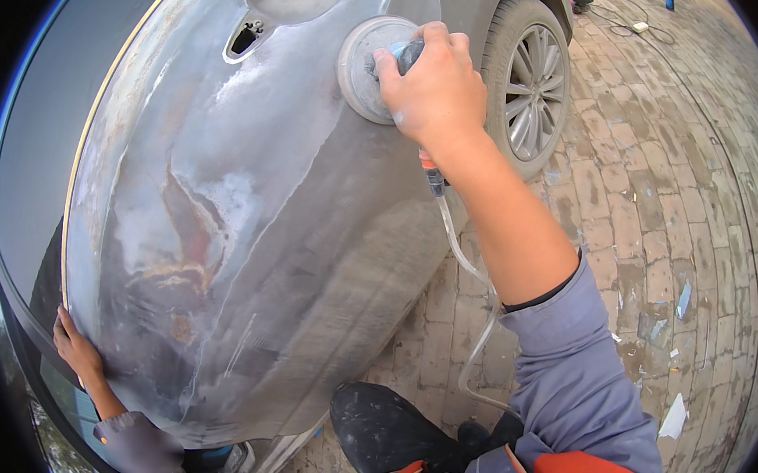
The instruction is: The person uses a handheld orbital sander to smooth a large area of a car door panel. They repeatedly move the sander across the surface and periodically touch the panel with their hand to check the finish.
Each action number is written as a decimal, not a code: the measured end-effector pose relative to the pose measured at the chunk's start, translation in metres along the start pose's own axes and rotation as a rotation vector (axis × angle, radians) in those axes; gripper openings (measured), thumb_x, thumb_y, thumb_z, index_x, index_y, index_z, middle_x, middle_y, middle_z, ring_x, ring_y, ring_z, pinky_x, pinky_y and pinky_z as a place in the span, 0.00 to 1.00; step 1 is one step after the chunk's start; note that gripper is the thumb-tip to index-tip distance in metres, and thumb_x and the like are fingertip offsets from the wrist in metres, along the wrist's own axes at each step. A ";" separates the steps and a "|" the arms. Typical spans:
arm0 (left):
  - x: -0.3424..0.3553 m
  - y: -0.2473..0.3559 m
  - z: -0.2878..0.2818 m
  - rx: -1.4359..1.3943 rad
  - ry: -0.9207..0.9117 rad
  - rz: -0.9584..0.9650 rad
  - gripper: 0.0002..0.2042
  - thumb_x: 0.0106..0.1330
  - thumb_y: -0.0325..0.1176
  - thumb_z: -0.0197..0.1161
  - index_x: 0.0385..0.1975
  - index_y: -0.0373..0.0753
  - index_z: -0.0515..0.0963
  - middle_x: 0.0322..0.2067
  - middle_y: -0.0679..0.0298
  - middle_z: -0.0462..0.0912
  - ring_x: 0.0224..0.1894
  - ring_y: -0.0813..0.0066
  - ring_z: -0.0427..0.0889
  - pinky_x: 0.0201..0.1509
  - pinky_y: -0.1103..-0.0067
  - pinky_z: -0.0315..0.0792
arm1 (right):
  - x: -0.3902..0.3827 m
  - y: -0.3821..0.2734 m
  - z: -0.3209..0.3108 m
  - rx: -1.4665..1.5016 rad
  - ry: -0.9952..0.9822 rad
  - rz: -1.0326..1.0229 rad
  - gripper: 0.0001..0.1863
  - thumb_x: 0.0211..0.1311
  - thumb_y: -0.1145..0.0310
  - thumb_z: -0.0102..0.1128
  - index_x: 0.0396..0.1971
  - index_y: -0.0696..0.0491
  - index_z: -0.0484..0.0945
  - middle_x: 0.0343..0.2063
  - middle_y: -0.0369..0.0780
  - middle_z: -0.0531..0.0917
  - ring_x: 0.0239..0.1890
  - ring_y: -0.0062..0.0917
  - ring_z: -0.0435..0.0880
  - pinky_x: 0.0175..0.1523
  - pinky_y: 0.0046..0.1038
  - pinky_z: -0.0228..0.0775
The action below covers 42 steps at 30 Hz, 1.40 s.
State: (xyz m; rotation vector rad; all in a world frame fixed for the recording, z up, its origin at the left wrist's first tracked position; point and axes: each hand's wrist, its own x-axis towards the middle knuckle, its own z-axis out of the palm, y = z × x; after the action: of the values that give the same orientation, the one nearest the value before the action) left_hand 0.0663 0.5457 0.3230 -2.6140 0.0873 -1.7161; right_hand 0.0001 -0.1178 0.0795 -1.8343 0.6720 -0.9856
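My right hand (439,87) is closed over the top of a round air sander (360,70). The sander's pale disc lies against a grey car body panel (311,205), near the wheel arch. A clear hose (455,242) runs from the sander's orange and dark fitting down past my right forearm. Patches of filler, bare metal and reddish-brown marks cover the panel around a dented area. At the lower left, my left hand (79,349) rests on the panel's edge beside the window, holding nothing, its fingers stretched out.
A dusty wheel (530,84) stands just right of the sander. Left of it is a filler opening (246,38) in the panel. Dark glass (50,99) borders the left side. Scraps of paper (674,417) litter the brick paving (622,280); a cable (627,25) lies farther off.
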 end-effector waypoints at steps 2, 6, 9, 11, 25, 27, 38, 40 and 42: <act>0.000 0.003 -0.001 0.009 0.008 -0.016 0.36 0.83 0.62 0.53 0.66 0.30 0.82 0.63 0.42 0.83 0.68 0.46 0.78 0.74 0.61 0.67 | -0.009 -0.005 0.007 0.014 0.002 -0.033 0.31 0.70 0.44 0.68 0.62 0.51 0.78 0.60 0.45 0.79 0.48 0.47 0.90 0.54 0.45 0.85; -0.001 0.004 -0.001 -0.010 -0.009 -0.011 0.36 0.83 0.61 0.53 0.65 0.29 0.82 0.62 0.42 0.84 0.67 0.46 0.78 0.74 0.61 0.67 | -0.020 -0.009 0.017 0.060 -0.003 -0.162 0.30 0.70 0.44 0.68 0.60 0.51 0.78 0.58 0.46 0.80 0.47 0.48 0.90 0.54 0.46 0.84; -0.001 0.001 0.001 -0.023 0.001 0.013 0.35 0.83 0.60 0.53 0.65 0.29 0.82 0.62 0.42 0.84 0.67 0.46 0.78 0.74 0.61 0.67 | -0.012 -0.003 0.018 0.081 0.052 -0.157 0.30 0.69 0.44 0.69 0.59 0.52 0.79 0.57 0.47 0.80 0.48 0.48 0.90 0.54 0.46 0.83; -0.001 -0.001 0.001 -0.019 0.017 0.023 0.35 0.83 0.60 0.53 0.65 0.29 0.82 0.62 0.42 0.84 0.67 0.46 0.78 0.74 0.61 0.67 | -0.003 0.008 0.016 0.075 0.059 -0.103 0.31 0.70 0.45 0.68 0.61 0.53 0.77 0.59 0.48 0.79 0.48 0.49 0.90 0.54 0.47 0.84; -0.007 0.005 0.002 -0.012 0.036 0.035 0.34 0.84 0.59 0.52 0.65 0.30 0.82 0.62 0.42 0.84 0.67 0.46 0.78 0.74 0.61 0.67 | -0.036 0.013 0.034 0.126 0.117 -0.224 0.27 0.68 0.47 0.70 0.56 0.51 0.80 0.55 0.44 0.80 0.47 0.45 0.90 0.52 0.49 0.83; -0.007 0.004 0.002 -0.011 0.039 0.038 0.33 0.84 0.59 0.53 0.65 0.30 0.83 0.62 0.42 0.84 0.67 0.46 0.79 0.73 0.61 0.68 | -0.055 0.004 0.040 0.151 0.104 -0.343 0.25 0.67 0.50 0.73 0.54 0.50 0.80 0.52 0.43 0.79 0.44 0.43 0.89 0.47 0.46 0.84; -0.009 0.002 -0.002 -0.005 0.009 0.078 0.33 0.83 0.59 0.55 0.63 0.31 0.83 0.59 0.43 0.85 0.64 0.47 0.80 0.71 0.61 0.70 | -0.113 -0.010 0.058 0.175 0.095 -0.780 0.21 0.58 0.58 0.81 0.46 0.48 0.82 0.44 0.39 0.77 0.33 0.31 0.86 0.29 0.34 0.80; -0.007 0.001 -0.001 -0.007 0.023 0.084 0.33 0.83 0.59 0.54 0.63 0.31 0.83 0.59 0.43 0.85 0.64 0.47 0.80 0.71 0.61 0.70 | -0.097 -0.002 0.055 0.180 0.094 -0.685 0.21 0.60 0.56 0.79 0.47 0.49 0.81 0.46 0.41 0.77 0.36 0.34 0.87 0.30 0.37 0.82; -0.007 0.000 0.000 -0.012 0.031 0.080 0.33 0.83 0.59 0.54 0.63 0.31 0.83 0.59 0.43 0.85 0.65 0.47 0.80 0.71 0.61 0.69 | -0.076 0.008 0.050 0.173 0.126 -0.585 0.22 0.62 0.54 0.77 0.49 0.50 0.81 0.47 0.42 0.78 0.38 0.37 0.88 0.34 0.40 0.83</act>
State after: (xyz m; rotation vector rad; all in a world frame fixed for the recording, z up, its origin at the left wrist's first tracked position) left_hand 0.0635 0.5466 0.3170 -2.5542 0.2004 -1.7358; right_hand 0.0015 -0.0392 0.0333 -1.8577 0.1026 -1.4958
